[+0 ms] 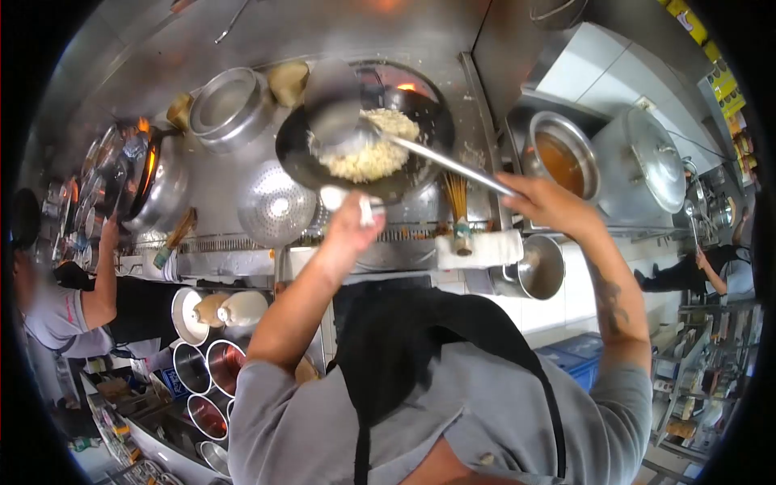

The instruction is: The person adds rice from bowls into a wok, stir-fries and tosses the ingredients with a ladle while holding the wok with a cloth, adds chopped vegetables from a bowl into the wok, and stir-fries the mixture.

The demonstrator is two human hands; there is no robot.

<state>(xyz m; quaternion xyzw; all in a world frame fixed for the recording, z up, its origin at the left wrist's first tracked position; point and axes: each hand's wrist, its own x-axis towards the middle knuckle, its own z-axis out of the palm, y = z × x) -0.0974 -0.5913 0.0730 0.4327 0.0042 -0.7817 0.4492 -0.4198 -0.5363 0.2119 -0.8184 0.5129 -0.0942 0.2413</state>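
Note:
A dark wok [295, 149] holds pale, chopped food [376, 159] and sits tilted at the burner, where orange flame shows behind its rim. My left hand [353, 226] is closed on a white cloth at the wok's near edge. My right hand [543, 202] is wrapped round the handle end of a long metal ladle [449, 162]. The ladle's bowl is blurred by motion over the left part of the food. Just left of the wok lies a round perforated strainer [276, 202].
Metal bowls [222, 105] stand at the back left. To the right are a pot of brown liquid [559, 162] and a large lidded pot [647, 158]. A bamboo brush [459, 218] stands by a folded towel [493, 249]. Co-workers [73, 311] stand at far left and right.

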